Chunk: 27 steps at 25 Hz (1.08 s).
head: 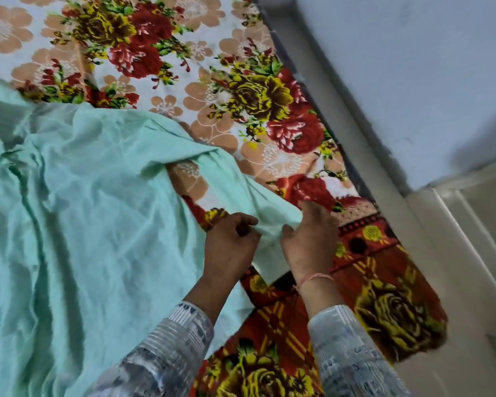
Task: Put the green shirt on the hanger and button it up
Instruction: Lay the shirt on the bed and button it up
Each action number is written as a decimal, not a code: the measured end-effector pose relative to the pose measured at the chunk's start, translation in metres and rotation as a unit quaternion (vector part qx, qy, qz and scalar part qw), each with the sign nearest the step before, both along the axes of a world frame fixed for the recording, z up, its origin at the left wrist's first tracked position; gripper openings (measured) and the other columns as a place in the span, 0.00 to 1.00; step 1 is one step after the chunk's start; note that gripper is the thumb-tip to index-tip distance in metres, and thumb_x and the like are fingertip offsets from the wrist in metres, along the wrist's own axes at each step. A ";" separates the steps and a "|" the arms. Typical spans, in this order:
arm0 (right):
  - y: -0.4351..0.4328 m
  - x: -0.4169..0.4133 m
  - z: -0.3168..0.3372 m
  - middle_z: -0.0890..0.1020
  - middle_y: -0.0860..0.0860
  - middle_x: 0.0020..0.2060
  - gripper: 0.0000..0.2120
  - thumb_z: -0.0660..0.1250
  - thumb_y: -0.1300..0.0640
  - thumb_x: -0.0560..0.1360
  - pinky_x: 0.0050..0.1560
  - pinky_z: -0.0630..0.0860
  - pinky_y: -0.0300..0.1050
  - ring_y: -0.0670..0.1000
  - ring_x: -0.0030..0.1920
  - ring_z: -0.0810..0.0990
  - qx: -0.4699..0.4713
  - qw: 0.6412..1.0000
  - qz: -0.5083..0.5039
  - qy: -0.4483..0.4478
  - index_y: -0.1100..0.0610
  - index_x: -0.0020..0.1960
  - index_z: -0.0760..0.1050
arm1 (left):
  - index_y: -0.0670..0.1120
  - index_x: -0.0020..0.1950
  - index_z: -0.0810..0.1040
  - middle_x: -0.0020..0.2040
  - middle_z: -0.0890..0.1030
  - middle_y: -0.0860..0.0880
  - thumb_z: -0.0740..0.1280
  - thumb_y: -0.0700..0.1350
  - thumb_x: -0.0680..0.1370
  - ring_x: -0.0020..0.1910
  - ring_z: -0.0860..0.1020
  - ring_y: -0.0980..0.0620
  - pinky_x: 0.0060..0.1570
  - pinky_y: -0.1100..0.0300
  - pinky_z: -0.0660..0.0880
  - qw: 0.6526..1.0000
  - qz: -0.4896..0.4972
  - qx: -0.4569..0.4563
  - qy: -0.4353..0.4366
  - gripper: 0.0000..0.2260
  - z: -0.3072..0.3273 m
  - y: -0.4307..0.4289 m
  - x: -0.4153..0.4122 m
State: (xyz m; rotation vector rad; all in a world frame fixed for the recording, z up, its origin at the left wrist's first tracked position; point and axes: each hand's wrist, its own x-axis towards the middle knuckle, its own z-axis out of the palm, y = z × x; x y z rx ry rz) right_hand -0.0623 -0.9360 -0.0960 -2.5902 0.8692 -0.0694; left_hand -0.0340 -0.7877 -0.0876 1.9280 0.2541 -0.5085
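The floral blanket on the bed [161, 38] carries the whole job. The green shirt [83, 210] lies rumpled across its left half, with a narrow strip, a sleeve or a front edge by the look of it, running out to the right toward the person. Both hands hold the end of that strip. The left hand [231, 247] has its fingers [242, 223] curled in and pinching the cloth. The right hand [309, 242] is bent over the cloth's far edge with the thumb pressed against it, so both are closed on fabric and neither is free. The step looks like sorting out this end before the shirt can be hung. It would go best if the strip is drawn flat between the two hands and any twist turned out. Following the edge back to the collar would then show where the shoulders lie. Much is out of sight. No hanger shows anywhere, and the collar, buttons and buttonholes cannot be made out in the creases. The shirt's left side runs off the frame, and the right fingertips are hidden behind the cloth.
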 end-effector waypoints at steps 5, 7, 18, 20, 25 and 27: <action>-0.039 -0.021 0.017 0.88 0.53 0.49 0.13 0.74 0.54 0.74 0.53 0.83 0.49 0.56 0.52 0.86 0.118 0.992 0.024 -0.047 0.53 0.57 0.85 | 0.49 0.48 0.85 0.43 0.87 0.46 0.77 0.52 0.78 0.46 0.87 0.43 0.51 0.40 0.86 0.996 0.052 -0.068 0.026 0.07 0.010 -0.034 -0.035; -0.028 -0.027 0.042 0.89 0.50 0.47 0.07 0.75 0.58 0.76 0.49 0.83 0.46 0.50 0.49 0.88 0.295 0.943 0.116 -0.100 0.54 0.54 0.87 | 0.43 0.54 0.86 0.50 0.88 0.43 0.71 0.55 0.82 0.53 0.88 0.42 0.54 0.44 0.86 0.967 0.090 -0.218 0.094 0.15 0.028 -0.040 -0.043; 0.009 -0.056 0.009 0.89 0.55 0.55 0.13 0.68 0.48 0.82 0.50 0.84 0.55 0.55 0.52 0.88 0.698 0.689 -0.192 -0.028 0.52 0.60 0.86 | 0.43 0.66 0.84 0.61 0.88 0.42 0.68 0.38 0.83 0.55 0.88 0.44 0.41 0.53 0.86 0.844 0.300 -0.394 0.204 0.13 0.023 0.008 -0.047; 0.011 -0.057 0.014 0.89 0.58 0.56 0.14 0.68 0.48 0.82 0.49 0.83 0.56 0.58 0.51 0.87 0.725 0.672 -0.148 -0.038 0.55 0.60 0.86 | 0.45 0.66 0.84 0.60 0.89 0.44 0.70 0.36 0.82 0.57 0.88 0.43 0.41 0.53 0.85 0.873 0.297 -0.341 0.183 0.14 0.015 0.014 -0.049; 0.011 -0.061 -0.003 0.89 0.57 0.47 0.10 0.73 0.61 0.78 0.48 0.86 0.58 0.62 0.47 0.88 0.448 0.888 -0.022 -0.104 0.56 0.57 0.86 | 0.50 0.71 0.79 0.62 0.86 0.48 0.80 0.43 0.75 0.58 0.86 0.48 0.53 0.50 0.83 0.985 0.138 -0.066 0.078 0.25 0.003 0.023 -0.062; 0.013 -0.064 -0.012 0.88 0.56 0.50 0.13 0.73 0.63 0.76 0.51 0.84 0.53 0.59 0.49 0.87 0.195 0.975 0.026 -0.103 0.57 0.60 0.85 | 0.53 0.77 0.70 0.66 0.80 0.49 0.83 0.46 0.71 0.61 0.82 0.48 0.55 0.48 0.82 0.977 0.032 0.187 -0.095 0.37 -0.008 0.029 -0.067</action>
